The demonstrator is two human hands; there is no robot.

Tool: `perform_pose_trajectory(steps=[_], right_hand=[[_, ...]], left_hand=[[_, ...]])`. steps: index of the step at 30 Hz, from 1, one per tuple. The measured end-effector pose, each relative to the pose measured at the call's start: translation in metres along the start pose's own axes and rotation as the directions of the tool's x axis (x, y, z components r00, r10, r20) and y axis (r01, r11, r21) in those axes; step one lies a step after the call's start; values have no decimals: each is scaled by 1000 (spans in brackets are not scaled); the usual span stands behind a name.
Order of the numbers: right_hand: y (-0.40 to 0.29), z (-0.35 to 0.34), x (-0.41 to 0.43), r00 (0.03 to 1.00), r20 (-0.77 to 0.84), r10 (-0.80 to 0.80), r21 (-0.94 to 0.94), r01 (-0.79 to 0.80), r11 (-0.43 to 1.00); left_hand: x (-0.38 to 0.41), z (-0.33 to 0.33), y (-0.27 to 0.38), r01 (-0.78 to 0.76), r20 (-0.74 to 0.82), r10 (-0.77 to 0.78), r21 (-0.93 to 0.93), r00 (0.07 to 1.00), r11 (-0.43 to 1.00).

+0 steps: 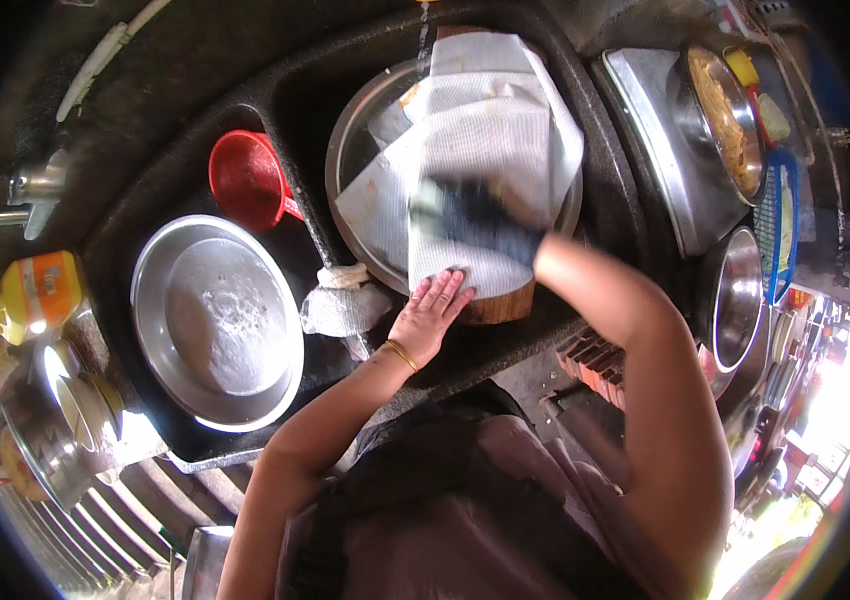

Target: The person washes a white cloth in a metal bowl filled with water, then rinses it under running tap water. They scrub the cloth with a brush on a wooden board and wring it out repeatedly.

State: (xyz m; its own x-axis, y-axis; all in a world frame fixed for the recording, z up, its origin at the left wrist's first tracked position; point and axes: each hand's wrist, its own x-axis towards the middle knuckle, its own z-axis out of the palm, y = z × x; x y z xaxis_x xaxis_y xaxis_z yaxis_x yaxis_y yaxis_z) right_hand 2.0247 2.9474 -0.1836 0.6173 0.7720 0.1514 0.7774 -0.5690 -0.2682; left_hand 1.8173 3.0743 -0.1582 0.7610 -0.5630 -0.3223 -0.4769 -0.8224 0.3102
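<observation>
My left hand [436,307], bare with a gold-coloured bracelet, lies flat on the lower edge of a white ribbed mesh-like sheet [492,142]. Beneath that edge a wooden board [500,306] shows. My right hand [481,217], in a dark glove, is over the middle of the sheet and blurred. A pale greenish patch is at its fingers, too smeared to name. More pale sheets lie folded beneath, across a wide metal basin [335,161] in the right bowl of a dark sink. A thin stream of water [423,37] falls at the basin's far side.
In the left bowl stand a metal basin [159,330] of water and a red plastic cup [249,180]. A wet cloth [346,307] hangs on the divider. A yellow bottle [39,292] is at left. At right are a metal tray [654,135] and a bowl of yellowish food [725,124].
</observation>
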Motion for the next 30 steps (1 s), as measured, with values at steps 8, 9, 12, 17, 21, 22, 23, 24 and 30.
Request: perform_pose_trajectory(steps=[8, 9, 12, 17, 21, 22, 23, 24, 30], right_hand=[[-18, -60, 8, 962, 223, 157, 259, -213, 942], [-24, -44, -19, 985, 167, 28, 101, -45, 994], [-10, -39, -23, 995, 102, 20, 223, -43, 974], [104, -42, 49, 887, -418, 193, -320, -343, 883], [-8, -58, -7, 984, 166, 58, 144, -82, 986], [-17, -54, -30, 981, 181, 67, 116, -88, 989], [-30, -46, -47, 979, 196, 53, 105, -74, 992], [-26, -55, -39, 968, 211, 135, 193, -177, 965], [91, -51, 12, 894, -381, 237, 165, -186, 968]], left_hand=[[-3, 10, 3, -8, -172, 17, 57, 985, 998], [-2, 12, 3, -19, -188, 26, 40, 982, 999], [-5, 17, 1, -23, -221, 24, 9, 975, 1000], [6, 12, 9, -71, -262, 83, 53, 961, 996], [-9, 28, 11, -5, -317, 35, 95, 948, 995], [-6, 28, 13, -29, -327, 58, 92, 943, 995], [-9, 30, 12, -27, -334, 61, 104, 941, 994], [-9, 34, 11, -26, -348, 64, 114, 935, 993], [1, 28, 14, -84, -349, 107, 78, 931, 993]])
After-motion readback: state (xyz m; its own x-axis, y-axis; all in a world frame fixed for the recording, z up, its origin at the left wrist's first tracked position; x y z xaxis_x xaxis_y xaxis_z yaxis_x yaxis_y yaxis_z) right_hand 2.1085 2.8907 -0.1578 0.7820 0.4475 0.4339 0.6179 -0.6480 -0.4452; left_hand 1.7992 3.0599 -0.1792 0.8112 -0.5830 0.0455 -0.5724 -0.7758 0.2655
